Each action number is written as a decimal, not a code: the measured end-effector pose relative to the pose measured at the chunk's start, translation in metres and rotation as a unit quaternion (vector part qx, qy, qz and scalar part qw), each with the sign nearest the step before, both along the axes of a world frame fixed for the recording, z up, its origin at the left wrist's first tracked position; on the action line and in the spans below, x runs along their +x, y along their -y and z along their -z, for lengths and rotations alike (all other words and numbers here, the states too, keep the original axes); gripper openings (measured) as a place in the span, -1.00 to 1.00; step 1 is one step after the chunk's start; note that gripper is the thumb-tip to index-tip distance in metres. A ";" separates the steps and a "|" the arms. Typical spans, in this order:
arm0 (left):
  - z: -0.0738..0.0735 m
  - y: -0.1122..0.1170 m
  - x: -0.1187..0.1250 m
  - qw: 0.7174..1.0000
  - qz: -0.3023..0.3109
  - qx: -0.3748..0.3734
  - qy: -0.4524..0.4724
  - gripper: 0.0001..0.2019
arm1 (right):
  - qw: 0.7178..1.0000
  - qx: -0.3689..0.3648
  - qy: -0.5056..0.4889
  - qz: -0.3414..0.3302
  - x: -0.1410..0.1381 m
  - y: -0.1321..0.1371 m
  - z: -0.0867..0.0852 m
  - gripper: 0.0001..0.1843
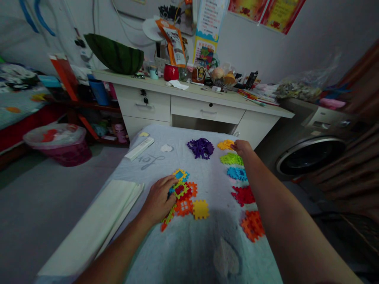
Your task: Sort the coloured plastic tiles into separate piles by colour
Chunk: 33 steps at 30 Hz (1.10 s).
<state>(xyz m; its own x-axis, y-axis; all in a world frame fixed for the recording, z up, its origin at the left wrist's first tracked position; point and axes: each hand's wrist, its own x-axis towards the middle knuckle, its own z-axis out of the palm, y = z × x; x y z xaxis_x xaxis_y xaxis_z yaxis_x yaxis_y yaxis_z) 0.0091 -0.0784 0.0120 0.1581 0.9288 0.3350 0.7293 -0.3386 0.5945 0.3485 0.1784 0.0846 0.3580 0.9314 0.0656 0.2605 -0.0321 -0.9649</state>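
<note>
My left hand point(161, 197) rests on a small heap of mixed interlocking plastic building pieces point(185, 192), its fingers and thumb curled over the left side. Orange, red, lime, blue and yellow pieces show there; one flat yellow piece point(201, 209) lies at the heap's right edge. My right hand point(242, 146) reaches to the far right, fingertips pressed together at a yellow pile point(226, 144). Whatever it pinches is hidden. Below that pile, partly behind my forearm, run lime point(231, 159), blue point(236, 173), red point(242, 195) and orange point(252, 225) piles. A purple pile point(200, 148) lies left of the yellow one.
A pale cloth point(189, 252) covers the work surface. Along its left side lie a white box point(139, 148) and a folded white sheet point(97, 221). Behind stands a white desk point(204, 110) bearing a watermelon piece point(115, 54) and jars. A washing machine point(310, 138) is at right.
</note>
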 end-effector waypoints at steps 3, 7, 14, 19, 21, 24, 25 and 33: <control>0.002 0.000 0.000 1.000 -0.003 0.005 0.006 -0.57 | 0.998 -0.035 -0.044 0.039 -0.003 0.015 -0.008 -0.85; 0.006 -0.001 0.000 1.000 -0.006 0.010 0.015 -0.56 | 0.995 -0.044 -0.086 0.014 -0.019 0.046 -0.018 -0.84; 0.003 0.000 0.002 0.999 -0.034 -0.002 0.008 -0.39 | 0.945 -0.041 0.038 -0.322 -0.094 0.119 -0.012 -0.86; -0.005 0.002 0.003 0.998 -0.058 -0.017 -0.011 -0.39 | 0.849 0.014 0.301 -0.435 -0.142 0.150 0.002 -0.83; -0.006 0.002 0.004 0.998 -0.056 -0.013 -0.011 -0.40 | 0.834 0.017 0.354 -0.423 -0.153 0.154 0.009 -0.74; -0.005 0.002 0.004 0.998 -0.058 -0.006 -0.011 -0.42 | 0.815 0.022 0.396 -0.422 -0.162 0.156 0.018 -0.57; -0.005 0.001 0.004 0.998 -0.058 -0.004 -0.012 -0.42 | 0.806 0.030 0.406 -0.430 -0.164 0.157 0.020 -0.54; -0.005 0.001 0.004 0.999 -0.049 0.008 -0.003 -0.40 | 0.785 0.068 0.446 -0.425 -0.166 0.166 0.026 -0.72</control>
